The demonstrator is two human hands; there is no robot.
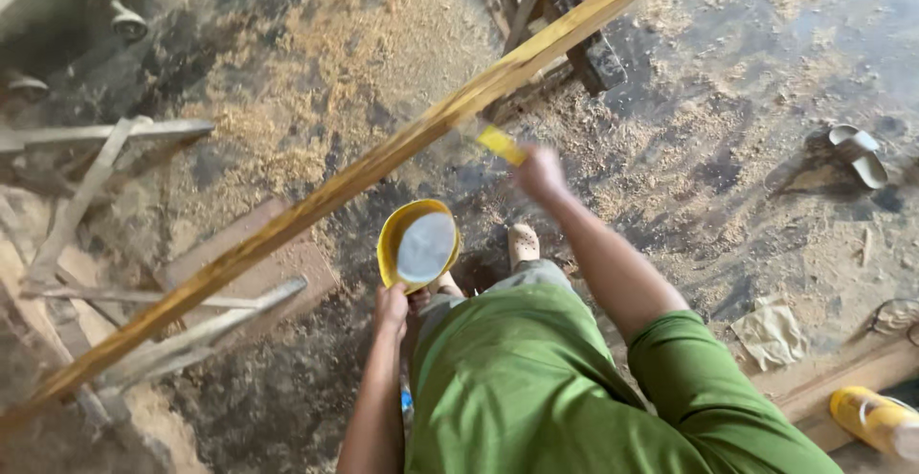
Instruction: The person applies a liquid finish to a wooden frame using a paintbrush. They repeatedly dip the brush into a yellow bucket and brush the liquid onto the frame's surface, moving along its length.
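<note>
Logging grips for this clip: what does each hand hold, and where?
Left hand grips the round yellow plastic bowl by its near rim. Right hand holds a blurred yellow brush-like tool by one end.

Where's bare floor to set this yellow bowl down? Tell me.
The widest bare floor lies right of the long plank, between the right hand and the sandal. Left of the plank it is crowded with wood strips and sawdust. The left hand holds the bowl.

Long yellow-stained wooden plank (383,158): runs diagonally above the sawdust-covered floor (728,120).
Round yellow bowl (418,244): below the plank, in the left hand (391,306).
Yellow flat brush (502,145): in the right hand (539,172), touching the plank.
</note>
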